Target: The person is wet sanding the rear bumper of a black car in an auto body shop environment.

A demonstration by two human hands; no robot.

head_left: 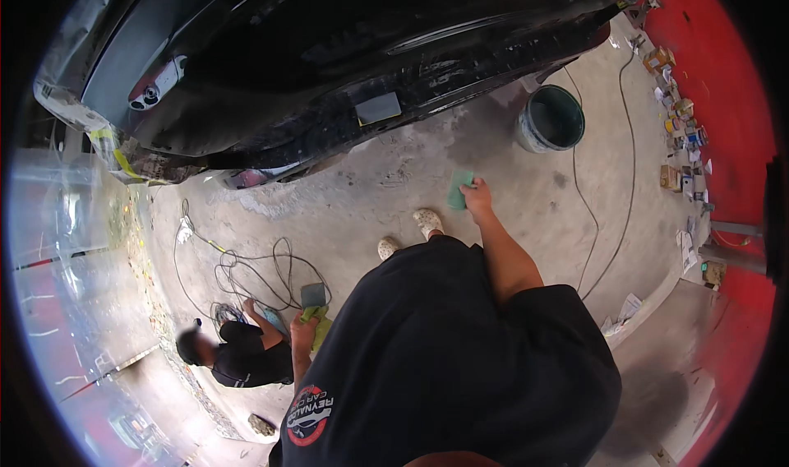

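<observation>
1. Gripping a green block [457,189], the right hand [477,197] has its fingers closed on the near-right edge, left of and nearer than the bucket [532,141].
2. Near left, the left hand [303,335] is closed on a yellow-green cloth [321,332]; whether it also holds the grey pad [312,294] just beyond, I cannot tell.
3. The black shirt [444,344] bears a round red-and-white lettered emblem [310,418].
4. Marks on the far black car [271,80] are too dim to read.
</observation>
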